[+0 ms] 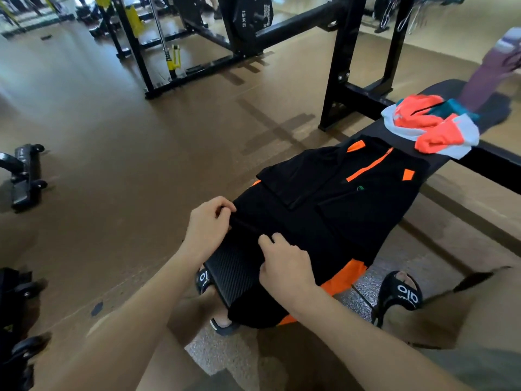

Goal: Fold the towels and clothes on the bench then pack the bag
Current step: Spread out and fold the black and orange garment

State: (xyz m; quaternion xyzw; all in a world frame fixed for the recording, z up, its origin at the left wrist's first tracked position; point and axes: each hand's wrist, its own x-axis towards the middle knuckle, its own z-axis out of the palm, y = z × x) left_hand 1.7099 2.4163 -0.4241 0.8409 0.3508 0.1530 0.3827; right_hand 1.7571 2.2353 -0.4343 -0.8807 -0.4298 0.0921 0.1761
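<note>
Landmark: the bench (pixel 235 273), its textured pad bare only at the near end.

Nearest, right hand (pixel 284 265) lay on the near part of the black top (pixel 332 210), fingers curled, pinching the hem fabric. Left hand (pixel 210 225), just beyond and off the bench's left edge, was closed on the same hem, thumb and fingers nipping a corner. The top lay spread front-up along the bench, sleeves turned in over the chest, orange zip toward the far end. Orange fabric (pixel 342 279) hung off the bench's near right side beneath it.

Risks, as judged: the pad is narrower than the garment, so lifting the hem could drag the whole piece sideways off the bench; the tucked sleeves could slide out; the hanging orange part could pull it to the floor.

Farther along the bench, a coral and pale blue garment (pixel 431 128) sat unfolded, draping over the right edge; a jolt could tip it off.
</note>
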